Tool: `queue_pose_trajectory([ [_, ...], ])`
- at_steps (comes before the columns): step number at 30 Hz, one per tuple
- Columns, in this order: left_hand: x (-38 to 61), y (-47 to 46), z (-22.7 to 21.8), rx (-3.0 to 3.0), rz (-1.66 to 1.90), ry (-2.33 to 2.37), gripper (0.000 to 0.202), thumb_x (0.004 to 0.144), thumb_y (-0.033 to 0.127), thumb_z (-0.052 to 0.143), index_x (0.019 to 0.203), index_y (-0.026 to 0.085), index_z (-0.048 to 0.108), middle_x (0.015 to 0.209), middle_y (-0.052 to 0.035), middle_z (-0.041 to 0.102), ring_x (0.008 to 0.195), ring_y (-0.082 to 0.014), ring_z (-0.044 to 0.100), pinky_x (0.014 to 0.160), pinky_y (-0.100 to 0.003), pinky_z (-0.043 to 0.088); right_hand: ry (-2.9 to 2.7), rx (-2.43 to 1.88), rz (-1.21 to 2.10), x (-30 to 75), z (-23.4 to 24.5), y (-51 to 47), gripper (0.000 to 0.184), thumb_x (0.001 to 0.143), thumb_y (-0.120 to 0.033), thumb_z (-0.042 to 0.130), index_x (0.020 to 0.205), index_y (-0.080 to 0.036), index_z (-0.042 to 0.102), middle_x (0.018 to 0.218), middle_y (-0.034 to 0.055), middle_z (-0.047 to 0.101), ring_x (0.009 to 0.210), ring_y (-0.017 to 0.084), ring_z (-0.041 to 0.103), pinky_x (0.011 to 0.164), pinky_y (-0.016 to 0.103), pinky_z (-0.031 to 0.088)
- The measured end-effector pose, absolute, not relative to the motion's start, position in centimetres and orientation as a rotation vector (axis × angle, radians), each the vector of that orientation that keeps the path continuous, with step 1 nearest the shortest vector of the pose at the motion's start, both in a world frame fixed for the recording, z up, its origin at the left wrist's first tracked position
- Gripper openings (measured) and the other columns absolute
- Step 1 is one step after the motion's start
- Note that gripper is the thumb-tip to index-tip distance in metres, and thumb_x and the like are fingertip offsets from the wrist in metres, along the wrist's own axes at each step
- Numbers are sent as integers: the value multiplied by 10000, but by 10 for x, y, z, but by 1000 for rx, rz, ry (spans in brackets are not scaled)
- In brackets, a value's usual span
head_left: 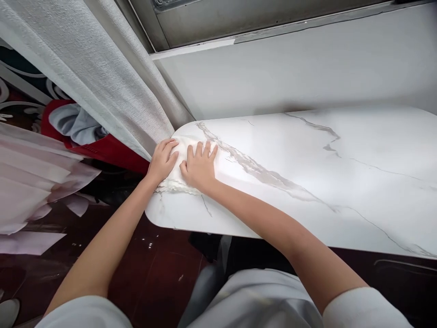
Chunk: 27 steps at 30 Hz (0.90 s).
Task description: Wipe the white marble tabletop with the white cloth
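Note:
A folded white cloth (175, 176) with a ruffled front edge lies at the rounded left end of a white marble-patterned table (273, 150). Flat on the cloth's right part is my right hand (201, 165), its fingers spread. My left hand (163, 160) rests on the cloth's left side by the table's end. Its fingers point away from me and its thumb stands apart, so it looks open. Part of the cloth is hidden beneath both palms.
A grey-white curtain (112, 68) hangs close to the table's left end. Behind the table stands a pale wall panel (290, 68) below a metal frame. At left are a red bag (112, 152) with grey fabric in it and sheer pink fabric (30, 177) above a dark red floor.

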<state>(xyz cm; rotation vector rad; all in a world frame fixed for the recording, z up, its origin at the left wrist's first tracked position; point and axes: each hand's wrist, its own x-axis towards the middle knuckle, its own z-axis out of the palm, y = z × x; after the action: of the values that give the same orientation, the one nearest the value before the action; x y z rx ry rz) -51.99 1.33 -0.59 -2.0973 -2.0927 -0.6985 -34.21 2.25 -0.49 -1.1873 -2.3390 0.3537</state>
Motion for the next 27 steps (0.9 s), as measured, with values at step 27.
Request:
queue_pose_trajectory([
  [27, -483, -91, 5, -2151, -567, -2163, 451, 1002, 360, 313, 1349, 272, 589, 1435, -41, 575, 1387, -240, 477, 1227, -526, 248, -2558, -650, 400, -293, -4, -64, 596, 967, -330, 389, 1471, -13, 386, 1543, 253, 355, 1453, 412, 259, 1177, 679, 91],
])
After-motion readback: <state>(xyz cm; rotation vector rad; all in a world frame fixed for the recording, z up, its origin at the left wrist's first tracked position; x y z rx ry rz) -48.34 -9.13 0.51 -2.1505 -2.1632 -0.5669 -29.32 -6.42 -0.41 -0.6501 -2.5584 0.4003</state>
